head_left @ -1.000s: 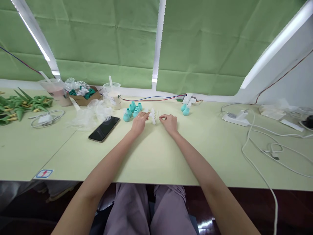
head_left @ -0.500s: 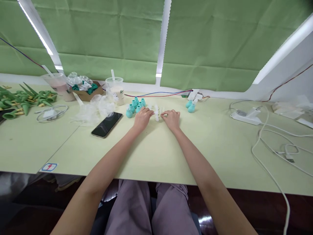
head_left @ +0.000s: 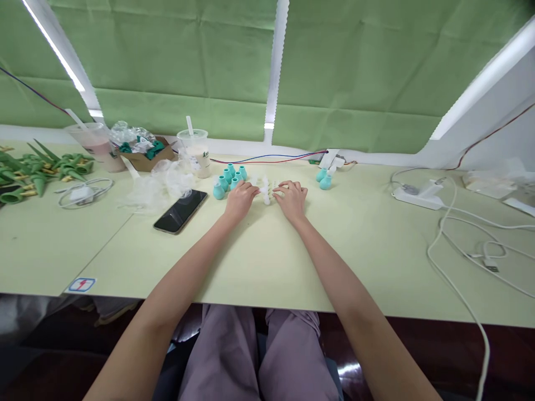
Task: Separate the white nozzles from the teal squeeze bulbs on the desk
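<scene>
My left hand (head_left: pixel 241 199) rests on the table with its fingers drawn together. Its fingertips meet the left side of a row of small white translucent pieces (head_left: pixel 266 196); what they pinch is too small to make out. On the right side of that row is my right hand (head_left: pixel 291 199), thumb and fingers apart, tips close to a line of tiny pale pieces (head_left: pixel 270 189). Several turquoise bulb-shaped pieces with open necks (head_left: pixel 224 182) stand just behind and left of my left hand. Further right, two more turquoise bulbs (head_left: pixel 325 182) carry white parts on top.
A black phone (head_left: pixel 180 211) lies left of my left arm, near crumpled clear plastic (head_left: pixel 161 186). Behind are two drink cups (head_left: pixel 196 159) (head_left: pixel 100 147) and a cardboard box (head_left: pixel 151 160). Green plant-like parts (head_left: pixel 45 170) lie far left. A power strip (head_left: pixel 418 197) and white cables (head_left: pixel 443 245) occupy the right.
My right hand's fingers have spread from a pinch near the row of white pieces. My left hand stays at the row's left side. The whole view has shifted slightly.
</scene>
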The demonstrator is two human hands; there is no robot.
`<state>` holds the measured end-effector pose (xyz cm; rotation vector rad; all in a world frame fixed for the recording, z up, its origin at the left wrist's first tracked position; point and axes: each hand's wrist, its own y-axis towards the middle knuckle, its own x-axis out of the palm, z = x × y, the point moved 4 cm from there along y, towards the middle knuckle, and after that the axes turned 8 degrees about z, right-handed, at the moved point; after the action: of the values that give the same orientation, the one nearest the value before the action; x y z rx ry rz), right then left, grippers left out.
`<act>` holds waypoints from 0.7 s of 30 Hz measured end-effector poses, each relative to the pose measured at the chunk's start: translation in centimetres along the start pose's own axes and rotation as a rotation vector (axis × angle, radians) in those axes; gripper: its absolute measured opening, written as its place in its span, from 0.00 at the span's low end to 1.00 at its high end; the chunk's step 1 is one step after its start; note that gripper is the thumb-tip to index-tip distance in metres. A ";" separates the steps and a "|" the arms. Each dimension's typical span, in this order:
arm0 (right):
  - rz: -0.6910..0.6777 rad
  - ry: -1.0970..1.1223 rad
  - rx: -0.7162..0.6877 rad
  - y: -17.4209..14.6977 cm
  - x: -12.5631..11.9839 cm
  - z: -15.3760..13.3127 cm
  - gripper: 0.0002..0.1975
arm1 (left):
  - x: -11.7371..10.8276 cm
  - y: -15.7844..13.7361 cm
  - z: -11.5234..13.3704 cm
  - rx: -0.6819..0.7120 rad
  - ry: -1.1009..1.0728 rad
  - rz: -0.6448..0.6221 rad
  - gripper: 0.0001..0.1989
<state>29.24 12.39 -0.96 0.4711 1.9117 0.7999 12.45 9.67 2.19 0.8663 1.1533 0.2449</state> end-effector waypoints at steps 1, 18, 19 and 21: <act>-0.005 -0.006 -0.002 0.0 0.0 0.0 0.07 | 0.0 0.0 0.0 0.001 0.000 -0.001 0.14; -0.059 -0.047 -0.009 0.1 0.4 -0.1 0.07 | 0.2 -0.1 -0.2 0.015 -0.007 -0.004 0.15; -0.054 -0.046 -0.005 0.1 0.2 -0.2 0.07 | 0.2 -0.1 -0.2 0.011 -0.015 -0.003 0.15; -0.027 -0.045 -0.002 0.1 -0.4 -0.4 0.08 | 0.2 -0.1 -0.2 0.000 -0.031 0.001 0.15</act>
<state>28.99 12.07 -0.56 0.4572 1.8718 0.7673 12.29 9.83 1.98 0.8681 1.1247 0.2310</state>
